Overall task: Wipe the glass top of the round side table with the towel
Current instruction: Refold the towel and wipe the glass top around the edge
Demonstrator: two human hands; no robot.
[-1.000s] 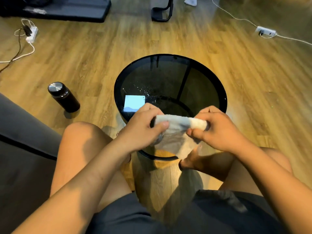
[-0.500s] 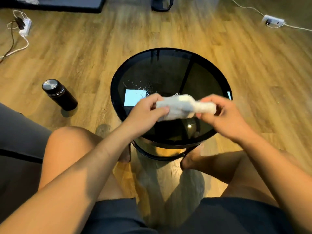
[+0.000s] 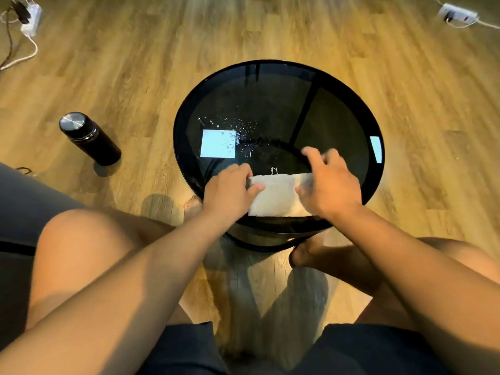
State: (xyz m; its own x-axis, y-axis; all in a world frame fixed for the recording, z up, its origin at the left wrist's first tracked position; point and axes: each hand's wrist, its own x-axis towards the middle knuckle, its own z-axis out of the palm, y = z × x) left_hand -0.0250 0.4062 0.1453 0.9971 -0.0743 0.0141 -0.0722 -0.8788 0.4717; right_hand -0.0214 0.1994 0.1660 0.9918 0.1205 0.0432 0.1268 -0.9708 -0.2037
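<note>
A round side table with a dark glass top (image 3: 332, 125) and black rim stands on the wooden floor in front of me. Water droplets (image 3: 240, 131) speckle the glass left of centre. A folded white towel (image 3: 273, 194) lies flat on the near part of the glass. My left hand (image 3: 228, 189) pinches the towel's left edge. My right hand (image 3: 330, 185) rests on its right end with fingers spread, the thumb on the cloth.
A black flask (image 3: 88, 138) with a steel lid stands on the floor left of the table. Power strips with cables lie far left (image 3: 28, 18) and far right (image 3: 457, 13). My bare feet (image 3: 305, 255) rest by the table base. A grey seat (image 3: 24, 212) is at my left.
The towel was bunched and held in the air between both hands; now it lies folded flat on the near glass. Both hands have come down with it.
</note>
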